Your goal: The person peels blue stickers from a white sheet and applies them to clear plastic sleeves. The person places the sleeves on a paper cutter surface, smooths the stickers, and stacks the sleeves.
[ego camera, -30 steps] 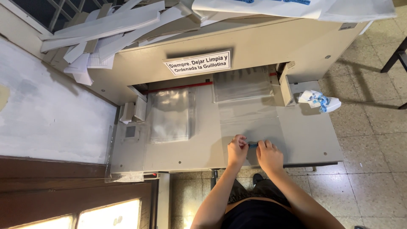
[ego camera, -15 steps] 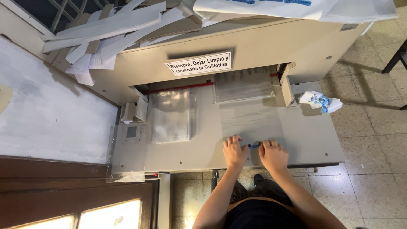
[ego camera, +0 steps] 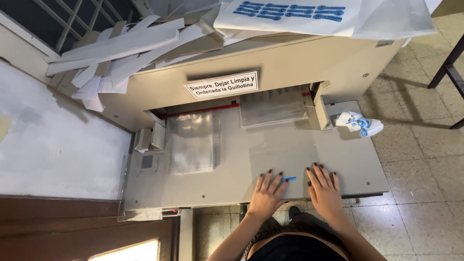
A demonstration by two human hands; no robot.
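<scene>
I look down on the grey table [ego camera: 353, 159] of a paper guillotine. My left hand [ego camera: 268, 193] lies flat near the table's front edge, fingers spread. My right hand [ego camera: 325, 186] lies flat beside it, also spread. Between them sits a small blue scrap [ego camera: 288, 179], close to the left hand's fingertips. Both hands seem to press on a thin clear sheet [ego camera: 280, 150] that runs back toward the blade opening. A stack of clear sheets [ego camera: 273, 107] sits under the blade housing. Another stack of clear plastic bags [ego camera: 192, 143] lies to the left.
A crumpled white and blue wad [ego camera: 360, 123] rests at the table's right rear. White paper offcuts [ego camera: 116, 53] and a large printed sheet [ego camera: 295, 14] are piled on the machine's top. A white label [ego camera: 222, 84] is on the housing. Tiled floor lies to the right.
Both hands have drawn slightly back toward the front edge and spread apart, exposing the blue scrap between them. The stacks have not moved.
</scene>
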